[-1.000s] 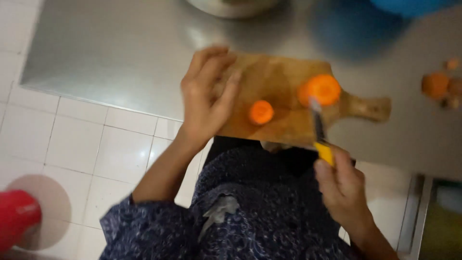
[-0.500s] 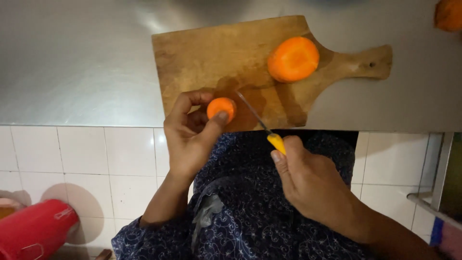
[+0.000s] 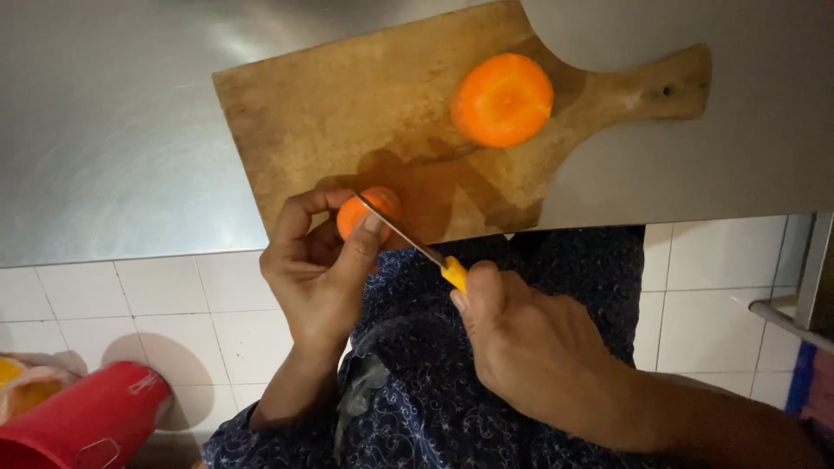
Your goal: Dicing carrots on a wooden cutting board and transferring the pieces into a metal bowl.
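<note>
1. The left hand (image 3: 317, 269) holds a small piece of carrot (image 3: 365, 213) at the near edge of the cutting board (image 3: 347, 104).
2. The thumb and fingers of that hand are curled round the carrot piece and pinch it tight. One fingertip rests on top of it.
3. The right hand (image 3: 530, 339) is closed round the yellow handle of a knife (image 3: 417, 245). Only a bit of the handle shows past the thumb.
4. The thin blade points up and to the left. Its tip lies across the small carrot piece, right by the left fingertip.
5. A big round carrot chunk (image 3: 502, 100) sits further up on the board, near the board's handle. Its flat cut face looks up. It is well apart from both hands.
6. The board is brown wood with a dark wet patch in the middle. Its handle has a small hole and points to the right.
7. The board lies on a shiny metal counter (image 3: 113, 130), and its near corner hangs a little over the counter's edge.
8. Below the counter the floor has white tiles (image 3: 156, 295).
9. A red bucket (image 3: 82, 421) stands on the floor at the bottom left.
10. The person wears dark blue clothes (image 3: 417, 391) with a small pale pattern.
</note>
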